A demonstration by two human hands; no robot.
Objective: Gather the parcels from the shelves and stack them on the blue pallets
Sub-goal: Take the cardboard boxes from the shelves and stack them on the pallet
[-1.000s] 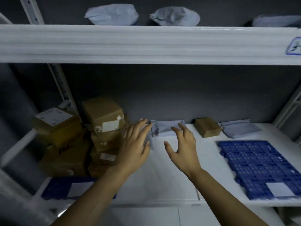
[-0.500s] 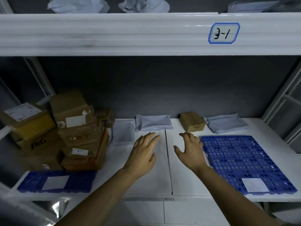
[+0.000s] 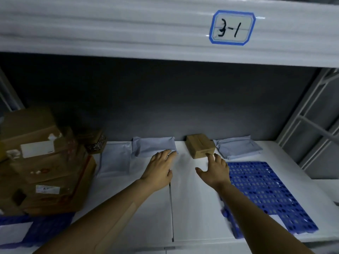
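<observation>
Reaching into the white shelf (tagged "3-1"), the left hand lay with open fingers on the near edge of a grey mailer bag. The right hand, fingers spread and holding nothing, touched a small cardboard box just beyond the blue pallet.

A single head-worn wide-angle view looks forward and slightly down into a white shelf bay from close in front. The upper shelf's front edge, bearing a label marked "3-1", fills the top of the frame. Both forearms enter from the bottom edge.
</observation>
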